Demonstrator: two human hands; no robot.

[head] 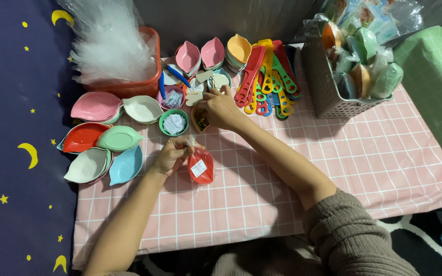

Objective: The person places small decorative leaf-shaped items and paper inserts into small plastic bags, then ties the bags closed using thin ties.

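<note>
Packing in progress on a pink checked desk [364,153]. Left hand [172,153]: fingers closed on the gathered top of a clear bag holding a red leaf-shaped dish [201,166], near centre. Right hand [220,108]: reaching farther back, fingertips pinching something small I cannot make out, beside small bowls of slips [174,122]. Done, by the look: wrapped pieces fill the grey basket [323,87], far right. Left: loose leaf dishes [103,138], left; coloured combs [267,76], far centre.
</note>
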